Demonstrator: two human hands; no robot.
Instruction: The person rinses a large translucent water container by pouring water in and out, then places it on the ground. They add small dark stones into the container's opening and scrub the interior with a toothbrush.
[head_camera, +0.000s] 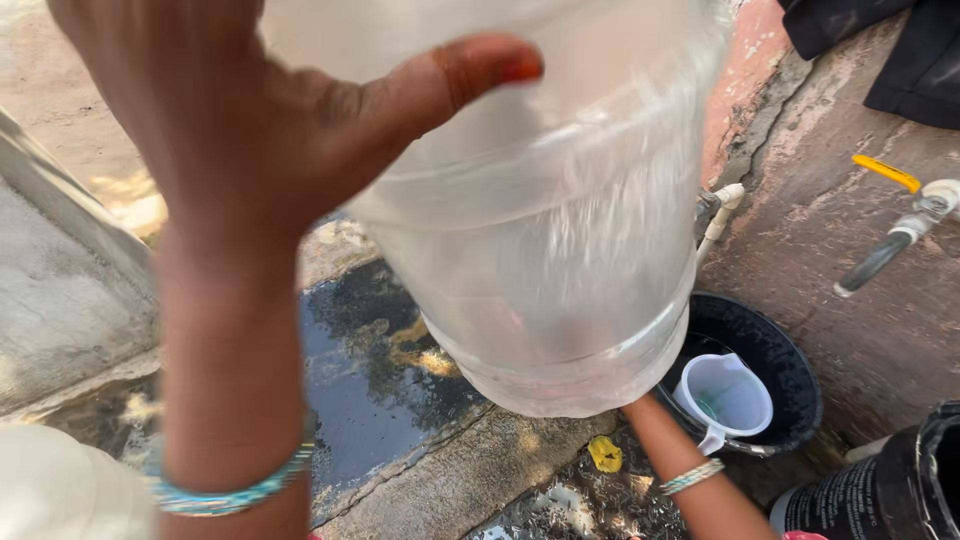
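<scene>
Water jug (540, 250), one large clear plastic cylinder with ribbed bands near its base, filled the upper middle of the frame, tilted and blurred. One left hand (250, 120) pressed flat on its upper left side, thumb stretched across the plastic and fingers wrapped round the far side. One right hand was under the jug's base at lower right; only its wrist (670, 440) showed, so how its fingers lay could not be told. Each wrist wore one beaded bracelet: turquoise (235, 495) at lower left, pale (692, 476) at lower right. Below the jug lay wet, rough concrete ground (370, 400). At right sat one round black basin (790, 390) holding one white plastic mug (730, 395). One metal tap (905, 225) with a yellow handle stuck out from the stained wall at upper right.
</scene>
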